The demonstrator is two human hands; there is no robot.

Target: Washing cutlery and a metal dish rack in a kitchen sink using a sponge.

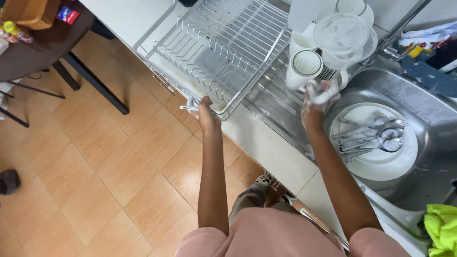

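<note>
My left hand (205, 110) rests on the front rim of an empty wire dish rack (223, 45) on the white counter; suds cling to the fingers near a small metal piece at the rack's corner. My right hand (320, 97), covered in soap foam, is curled around something small that the foam hides, at the sink's left edge, just below a white mug (303, 69). A white plate (381, 159) in the steel sink (428, 114) carries several spoons and forks (373, 135).
Clear plastic containers and lids (342, 35) are stacked behind the mug. A green cloth (442, 228) lies at the sink's front right corner. A dark table (43, 43) stands at the left over the tan tiled floor (109, 162).
</note>
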